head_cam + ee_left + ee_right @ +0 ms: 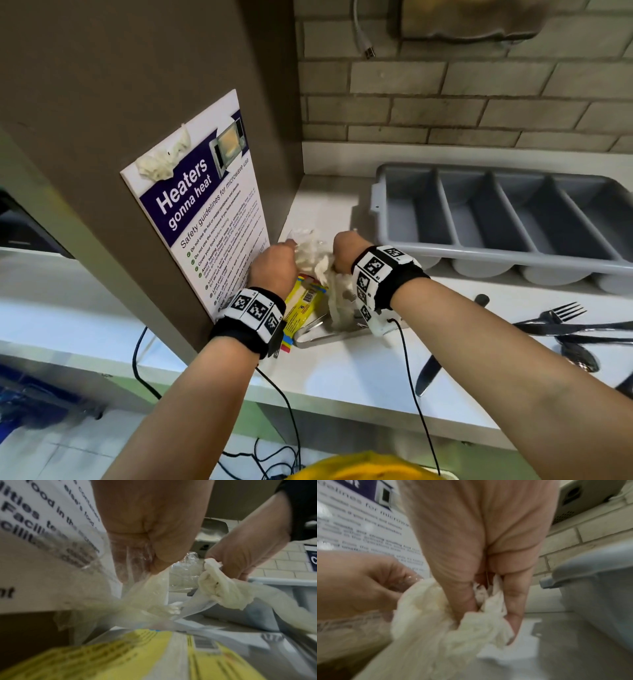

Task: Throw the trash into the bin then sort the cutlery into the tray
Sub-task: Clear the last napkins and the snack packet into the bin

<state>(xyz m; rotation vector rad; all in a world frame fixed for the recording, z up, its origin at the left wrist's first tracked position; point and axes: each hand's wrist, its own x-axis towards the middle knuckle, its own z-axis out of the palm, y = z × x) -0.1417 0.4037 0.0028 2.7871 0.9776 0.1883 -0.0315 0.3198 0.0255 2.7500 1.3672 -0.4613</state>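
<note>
At the counter's corner my two hands meet over a pile of trash. My left hand grips crinkled clear plastic, which wraps over its fingers. My right hand grips a crumpled white tissue that trails down toward the counter. A yellow packet lies under my left wrist, on top of a shiny metal piece. The grey cutlery tray stands behind my right hand, and its four compartments hold nothing. A black fork, a knife and a spoon lie loose to the right.
A brown cabinet side with a microwave poster rises right against my left hand. A brick wall backs the counter, with a cable end hanging on it. Black wires run from my wrists over the counter's front edge.
</note>
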